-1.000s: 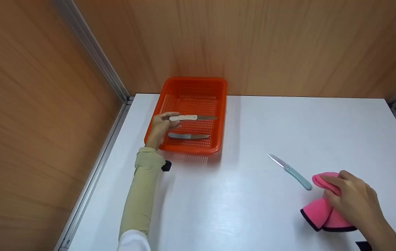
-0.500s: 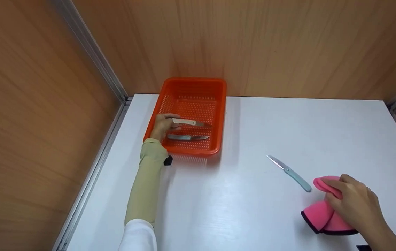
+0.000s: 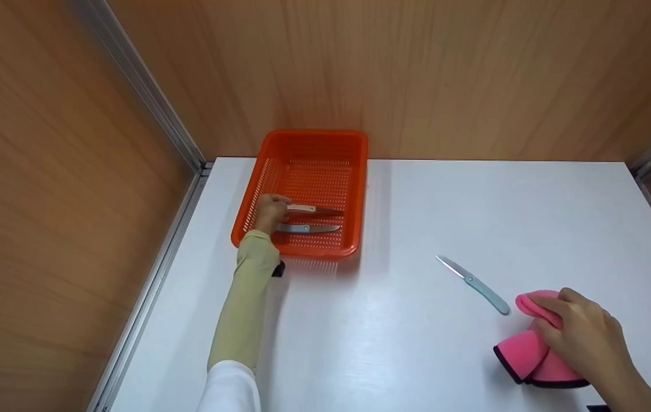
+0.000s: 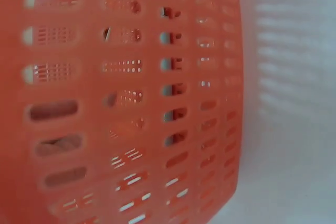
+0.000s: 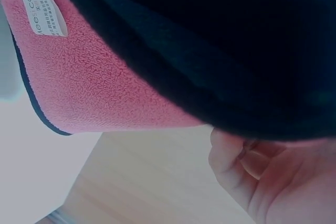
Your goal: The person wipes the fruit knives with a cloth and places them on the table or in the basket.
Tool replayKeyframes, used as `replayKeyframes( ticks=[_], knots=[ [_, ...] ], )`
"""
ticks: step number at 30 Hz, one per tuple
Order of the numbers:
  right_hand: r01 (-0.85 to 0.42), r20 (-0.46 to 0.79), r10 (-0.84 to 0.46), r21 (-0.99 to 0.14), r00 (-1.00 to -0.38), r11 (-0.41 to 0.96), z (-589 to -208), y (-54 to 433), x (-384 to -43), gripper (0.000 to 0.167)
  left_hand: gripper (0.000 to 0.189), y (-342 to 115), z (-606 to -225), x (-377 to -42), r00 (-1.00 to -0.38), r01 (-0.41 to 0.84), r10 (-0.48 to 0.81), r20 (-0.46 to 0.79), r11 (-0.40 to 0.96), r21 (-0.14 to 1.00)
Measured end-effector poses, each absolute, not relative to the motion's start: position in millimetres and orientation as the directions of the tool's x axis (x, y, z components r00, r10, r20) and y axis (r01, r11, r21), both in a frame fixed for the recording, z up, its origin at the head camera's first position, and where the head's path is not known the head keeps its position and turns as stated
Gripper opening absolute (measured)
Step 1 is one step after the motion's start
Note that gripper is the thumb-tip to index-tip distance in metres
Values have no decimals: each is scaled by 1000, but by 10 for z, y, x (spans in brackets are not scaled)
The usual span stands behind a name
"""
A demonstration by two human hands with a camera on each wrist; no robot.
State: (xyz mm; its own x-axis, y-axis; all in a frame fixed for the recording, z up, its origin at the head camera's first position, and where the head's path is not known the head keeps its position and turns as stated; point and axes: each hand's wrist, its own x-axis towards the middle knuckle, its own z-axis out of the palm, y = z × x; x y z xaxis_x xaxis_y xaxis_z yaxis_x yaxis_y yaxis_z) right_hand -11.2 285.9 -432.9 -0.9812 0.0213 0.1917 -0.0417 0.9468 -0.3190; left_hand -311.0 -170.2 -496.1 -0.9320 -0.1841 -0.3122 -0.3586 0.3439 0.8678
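Observation:
Inside the orange basket (image 3: 354, 189), my left hand (image 3: 271, 212) grips the white handle of a knife (image 3: 302, 209), low over the basket floor with its blade pointing right. Just in front of it lies a second knife (image 3: 302, 228) with a pale blue-grey handle. My right hand (image 3: 584, 329) pinches a folded pink cloth (image 3: 523, 349) with dark edging at the right of the table. In the right wrist view the cloth (image 5: 100, 77) hangs down, showing a white label. The left wrist view is filled by the basket's slotted side (image 4: 152, 129).
A light-blue-handled knife (image 3: 477, 286) lies on the white table (image 3: 382, 337), between basket and cloth, blade toward the back left. A wooden wall (image 3: 445, 80) stands behind the basket, another panel (image 3: 44, 229) along the left side.
My left hand has lowered the white-handled knife deeper into the basket and nearer the other knife there. The right hand and cloth have stayed nearly in place.

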Motion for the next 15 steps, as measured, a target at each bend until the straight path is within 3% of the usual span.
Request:
replayKeyframes(
  ticks=[4,10,15],
  knots=[
    [-43,181,16,-315,-983,948,-4325,2847,-116,24,28,-1732,-5003,-3072,-936,-333,-248,-249,407,850],
    [-31,168,23,-312,-986,949,-4323,2844,-129,26,25,-1737,-4983,-3045,-932,-279,-325,-162,356,892],
    [-25,172,32,-318,-985,948,-4338,2851,-127,28,25,-1620,-4870,-2996,-948,-181,-309,-80,314,932]
  ],
)
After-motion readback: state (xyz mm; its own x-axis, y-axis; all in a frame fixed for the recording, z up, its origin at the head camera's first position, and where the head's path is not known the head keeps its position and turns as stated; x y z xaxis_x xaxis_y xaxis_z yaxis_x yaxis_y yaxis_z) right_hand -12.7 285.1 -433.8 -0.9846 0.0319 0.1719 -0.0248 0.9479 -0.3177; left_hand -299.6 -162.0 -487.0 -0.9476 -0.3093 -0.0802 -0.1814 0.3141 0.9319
